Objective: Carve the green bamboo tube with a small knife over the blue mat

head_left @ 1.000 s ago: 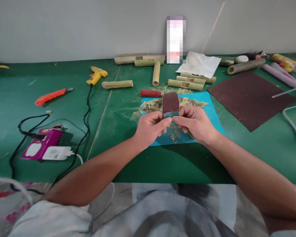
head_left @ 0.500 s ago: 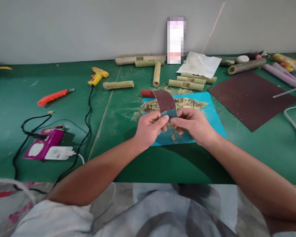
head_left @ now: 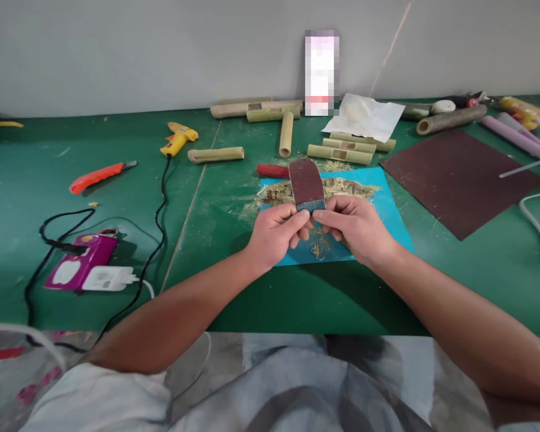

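Note:
A strip of dark brown sandpaper (head_left: pixel 306 183) stands up from between my hands, its near end folded over so the blue-grey back shows. My left hand (head_left: pixel 276 234) pinches the fold at its left, thumb on top. From the other side my right hand (head_left: pixel 353 225) grips the same fold between thumb and fingers. Both hands are closed, above a blue sheet (head_left: pixel 382 198). Wood chips and shavings (head_left: pixel 348 188) lie on that sheet beyond my fingers. Partly behind the strip is a red handle-like object (head_left: pixel 272 171).
Cut bamboo tubes (head_left: pixel 339 154) lie along the back, near a white paper (head_left: pixel 364 117). A large sandpaper sheet (head_left: pixel 459 180) lies right. On the left are an orange utility knife (head_left: pixel 96 177), a yellow glue gun (head_left: pixel 179 139) with a black cord, and a purple power strip (head_left: pixel 78 264).
The sandpaper strip has tipped more upright and shifted slightly right, uncovering more of the red object. Both hands keep their hold, almost in the same place.

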Demonstrator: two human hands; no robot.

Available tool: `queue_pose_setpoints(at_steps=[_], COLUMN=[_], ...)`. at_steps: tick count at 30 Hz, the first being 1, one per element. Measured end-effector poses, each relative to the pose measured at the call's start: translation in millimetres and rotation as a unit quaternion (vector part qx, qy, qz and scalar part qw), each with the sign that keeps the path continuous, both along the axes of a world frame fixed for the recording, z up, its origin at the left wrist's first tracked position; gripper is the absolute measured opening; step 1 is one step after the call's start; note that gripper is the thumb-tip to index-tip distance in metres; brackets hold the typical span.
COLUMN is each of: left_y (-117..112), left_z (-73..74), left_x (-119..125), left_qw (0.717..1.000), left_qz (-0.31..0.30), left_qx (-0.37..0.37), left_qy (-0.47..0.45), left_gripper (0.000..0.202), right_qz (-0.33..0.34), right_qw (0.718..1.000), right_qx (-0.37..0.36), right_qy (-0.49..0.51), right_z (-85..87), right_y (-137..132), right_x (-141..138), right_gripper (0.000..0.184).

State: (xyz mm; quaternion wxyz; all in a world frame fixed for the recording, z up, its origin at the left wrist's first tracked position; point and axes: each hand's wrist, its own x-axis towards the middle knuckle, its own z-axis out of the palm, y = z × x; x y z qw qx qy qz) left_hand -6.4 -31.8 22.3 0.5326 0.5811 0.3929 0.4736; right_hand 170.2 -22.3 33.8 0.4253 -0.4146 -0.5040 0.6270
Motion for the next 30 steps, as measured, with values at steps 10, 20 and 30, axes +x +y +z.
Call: queue_pose_setpoints(at_steps=[10, 20, 30], left_y=[-0.3, 10.4, -1.4], left_z=[-1.0, -6.9, -3.3], left_x=[-2.0, -5.6, -6.3], left_qw=[1.000, 0.997, 0.942], left_qz=[0.010, 0.062, 0.135], left_qx=[0.004, 0.032, 0.277], left_qy=[-0.010, -0.024, 0.135], left_gripper=[0.033, 0.045, 0.029], right_qz=[0.008, 0.033, 0.026], right_qw=[1.000, 0.995, 0.995], right_qx=[0.022, 0.045, -0.019], right_qy=[-0.012, -0.089, -0.097], right_z=[5.7, 14.3, 4.6], right_y=[-1.6, -4.8, -3.8], right_x=[1.6, 3.5, 0.4], right_gripper=[0.030, 0.030, 0.038])
